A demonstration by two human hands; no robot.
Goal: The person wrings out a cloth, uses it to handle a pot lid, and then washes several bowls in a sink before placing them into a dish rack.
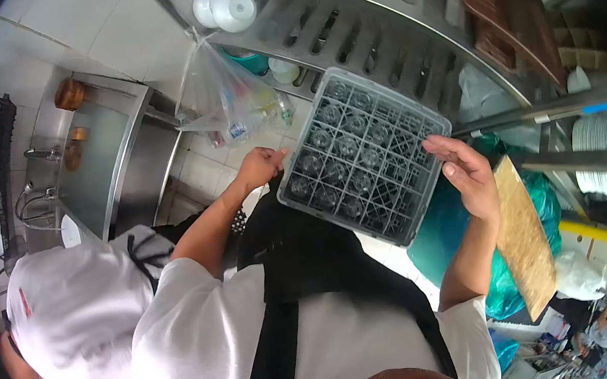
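Rack: a grey compartmented glass rack (pixel 364 157) sat tilted at the frame's centre, held off any surface, with glasses in its cells.
Left hand: the left hand (pixel 261 167) clasped the rack's edge at 9 o'clock, fingers curled around it.
Right hand: the right hand (pixel 468 174) gripped the opposite edge at 3 o'clock.
Bag: a clear plastic bag (pixel 224 96) hung at 11 o'clock of the rack.
Co-worker: a person in a white cap (pixel 76 323) stood at 8 o'clock.
Plates: stacked white plates (pixel 604 154) stood at 3 o'clock, well apart.

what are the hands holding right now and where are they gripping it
Both hands hold a grey glass rack filled with glasses: the left hand grips one edge, the right hand the opposite edge.
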